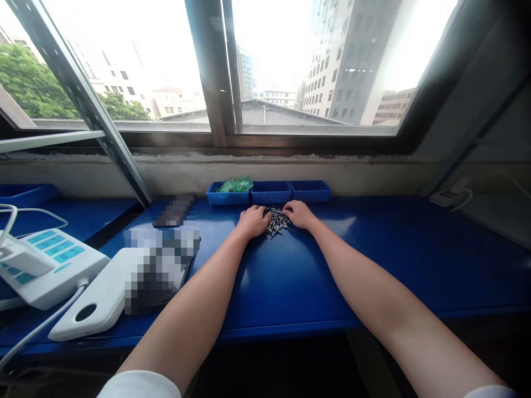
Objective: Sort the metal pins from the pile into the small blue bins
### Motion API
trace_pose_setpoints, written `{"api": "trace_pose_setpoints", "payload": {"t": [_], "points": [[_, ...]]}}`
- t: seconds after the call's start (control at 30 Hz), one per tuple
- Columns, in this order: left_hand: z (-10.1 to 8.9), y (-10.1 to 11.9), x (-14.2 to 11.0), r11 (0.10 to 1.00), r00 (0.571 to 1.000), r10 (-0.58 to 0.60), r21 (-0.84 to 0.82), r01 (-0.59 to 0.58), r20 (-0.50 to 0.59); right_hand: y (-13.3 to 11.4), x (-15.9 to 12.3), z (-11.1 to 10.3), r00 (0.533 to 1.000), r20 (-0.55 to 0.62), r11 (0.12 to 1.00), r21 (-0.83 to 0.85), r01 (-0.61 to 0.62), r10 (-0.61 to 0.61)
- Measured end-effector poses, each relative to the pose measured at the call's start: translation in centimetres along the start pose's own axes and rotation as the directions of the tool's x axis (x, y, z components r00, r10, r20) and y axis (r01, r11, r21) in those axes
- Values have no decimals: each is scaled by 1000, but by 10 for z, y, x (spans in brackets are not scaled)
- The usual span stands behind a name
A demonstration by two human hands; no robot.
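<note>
Left hand (pixel 253 221) bent over the near-left edge of a loose heap of small metal pieces (pixel 276 222), its fingers curled; I could not tell whether they had closed on any. The heap lay on the blue table (pixel 286 287), between the hands, its pieces crossed at all angles and too small for me to name surely. At its right edge, the right hand (pixel 299 214) had thumb and fingertips drawn in near each other, but I could not see a piece pinched there. In my judgement, fingers kept low and a light touch on one piece at a time suited such a tangle, since a hard push could have rolled strays outward.

Far to the left sat a white power strip (pixel 64 254), then a white case with a dark round hole (pixel 105 276), and blurred things (pixel 161 271) near the left forearm, the likeliest snag if that elbow swung out. Just behind the heap stood a blue bin (pixel 229 199) with green wrapping (pixel 235 185), a middle bin (pixel 271 197) and a right bin (pixel 311 196), which limited forward reach. Far right lay a pale plug and cord (pixel 448 196).
</note>
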State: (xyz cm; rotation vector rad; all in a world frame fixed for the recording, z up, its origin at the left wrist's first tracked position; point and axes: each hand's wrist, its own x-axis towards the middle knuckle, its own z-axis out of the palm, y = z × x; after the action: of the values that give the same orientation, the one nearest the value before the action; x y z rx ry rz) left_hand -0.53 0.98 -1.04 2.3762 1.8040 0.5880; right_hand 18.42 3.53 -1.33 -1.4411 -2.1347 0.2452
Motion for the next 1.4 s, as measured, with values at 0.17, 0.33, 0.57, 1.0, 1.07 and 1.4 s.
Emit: {"api": "trace_pose_setpoints", "payload": {"t": [0.17,0.33,0.57,1.0,1.07,1.4], "points": [[0,3,0,996,978,67,-46,-77,-196,-11,-2,-2,996,-73,988,140,66,-56],[-4,7,-2,972,948,193,-81,-220,-254,-24,-3,-3,989,-78,978,159,133,-122],[-10,12,-5,986,970,130,-73,-147,-203,-31,-6,-5,989,-106,961,247,122,-99],[-10,9,-4,994,980,102,-32,-109,-171,-27,-8,-12,998,-1,629,777,-40,65],[-10,10,-4,996,980,78,-36,-86,-184,-25,-6,-13,995,-34,613,790,-31,93],[-6,2,1,993,977,-117,9,121,-176,0,-1,-17,885,-375,956,204,-212,277]]}}
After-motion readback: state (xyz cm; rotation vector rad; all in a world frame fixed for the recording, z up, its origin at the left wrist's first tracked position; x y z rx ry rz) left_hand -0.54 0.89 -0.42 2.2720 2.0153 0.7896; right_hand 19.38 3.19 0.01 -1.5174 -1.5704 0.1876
